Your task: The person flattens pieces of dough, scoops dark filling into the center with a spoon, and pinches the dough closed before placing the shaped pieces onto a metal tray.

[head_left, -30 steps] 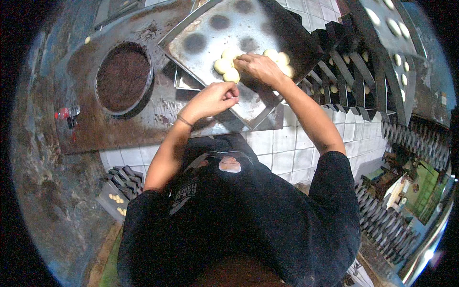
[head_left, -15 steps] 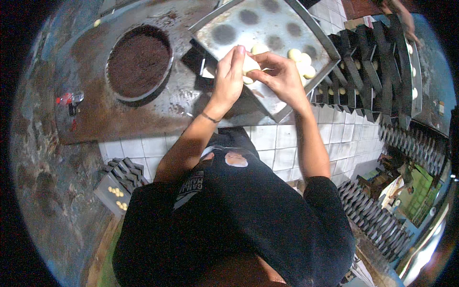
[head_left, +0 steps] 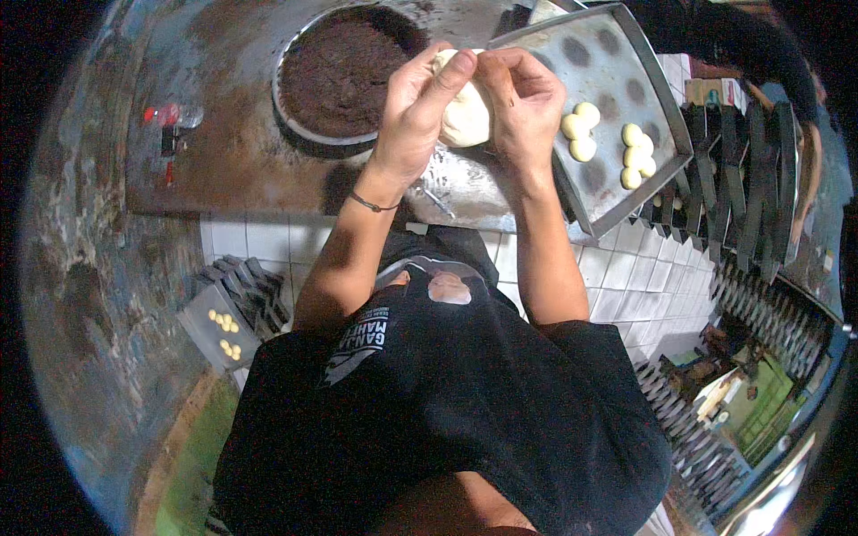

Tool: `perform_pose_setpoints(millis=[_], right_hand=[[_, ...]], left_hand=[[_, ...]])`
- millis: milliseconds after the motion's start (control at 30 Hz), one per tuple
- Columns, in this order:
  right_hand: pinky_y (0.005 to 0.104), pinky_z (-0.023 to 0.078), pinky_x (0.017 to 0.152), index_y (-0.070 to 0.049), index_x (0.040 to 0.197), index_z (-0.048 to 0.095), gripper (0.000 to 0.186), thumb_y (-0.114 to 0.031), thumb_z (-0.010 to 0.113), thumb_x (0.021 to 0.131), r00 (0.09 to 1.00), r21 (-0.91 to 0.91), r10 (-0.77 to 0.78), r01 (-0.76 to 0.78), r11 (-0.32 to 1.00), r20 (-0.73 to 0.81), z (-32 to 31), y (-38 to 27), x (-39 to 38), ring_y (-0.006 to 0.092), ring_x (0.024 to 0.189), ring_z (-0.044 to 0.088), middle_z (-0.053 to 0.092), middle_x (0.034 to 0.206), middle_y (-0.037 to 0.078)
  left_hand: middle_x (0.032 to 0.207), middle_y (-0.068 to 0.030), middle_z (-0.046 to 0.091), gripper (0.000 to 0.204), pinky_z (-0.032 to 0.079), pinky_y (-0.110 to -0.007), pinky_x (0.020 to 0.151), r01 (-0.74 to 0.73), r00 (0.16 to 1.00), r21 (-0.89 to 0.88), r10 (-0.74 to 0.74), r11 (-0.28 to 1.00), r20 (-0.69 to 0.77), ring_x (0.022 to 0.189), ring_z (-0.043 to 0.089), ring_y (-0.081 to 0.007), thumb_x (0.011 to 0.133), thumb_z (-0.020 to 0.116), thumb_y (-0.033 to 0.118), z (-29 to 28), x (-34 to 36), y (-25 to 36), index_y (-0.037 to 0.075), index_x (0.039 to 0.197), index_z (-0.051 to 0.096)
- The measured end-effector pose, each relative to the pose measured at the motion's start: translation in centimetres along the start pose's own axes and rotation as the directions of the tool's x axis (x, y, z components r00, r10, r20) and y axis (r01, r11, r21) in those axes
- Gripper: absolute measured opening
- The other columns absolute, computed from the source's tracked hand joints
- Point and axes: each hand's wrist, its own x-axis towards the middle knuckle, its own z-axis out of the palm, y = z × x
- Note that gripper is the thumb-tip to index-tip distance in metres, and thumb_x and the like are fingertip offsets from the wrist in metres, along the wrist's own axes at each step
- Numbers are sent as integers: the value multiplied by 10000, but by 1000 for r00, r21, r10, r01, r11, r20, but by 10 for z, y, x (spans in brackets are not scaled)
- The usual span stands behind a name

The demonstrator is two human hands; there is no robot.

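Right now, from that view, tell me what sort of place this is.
Most likely a bakery workroom: pale dough balls sit in clusters on a metal baking tray, the left hand and right hand hold a larger dough lump, and a round pan of dark, crumbly material stands on the worktable.

Wearer: black T-shirt (head_left: 518, 393), short sleeves (head_left: 585, 353), white lettering (head_left: 365, 330) and a pale pointed motif (head_left: 347, 365) on the front. Pale pinkish patch (head_left: 450, 288) near the lower front, white-edged; nature unclear. Left wrist (head_left: 379, 189): thin dark band (head_left: 372, 206). Left hand (head_left: 413, 125), right hand (head_left: 525, 116): bare.
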Motion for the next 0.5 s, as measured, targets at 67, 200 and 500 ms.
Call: perform_pose_setpoints(millis=[67,200,500], right_hand=[[242,539,655,35,981,766,170,-133,753,957,997,-68,79,-78,995,18,17,-3,3,70,731,656,751,857,40],[236,535,688,11,1021,770,216,-196,713,1001,930,22,239,-255,967,279,39,-4,5,67,791,657,750,919,19],[485,545,813,-41,1089,781,514,-500,558,1029,919,-717,365,-156,679,146,32,100,-31,429,899,702,708,922,254]], left_hand=[[948,-1,673,510,499,-199,704,-21,998,78,25,997,-59,785,623,-54,1047,550,556,-22,0,5,59,1010,662],[960,-16,674,374,512,-201,717,21,992,-172,-42,985,-119,797,636,-68,1014,666,428,-64,-7,15,54,1033,651],[1200,-146,719,509,563,-376,928,-316,945,668,162,674,284,1080,701,-264,780,848,171,-160,-59,-15,3,1219,655]])
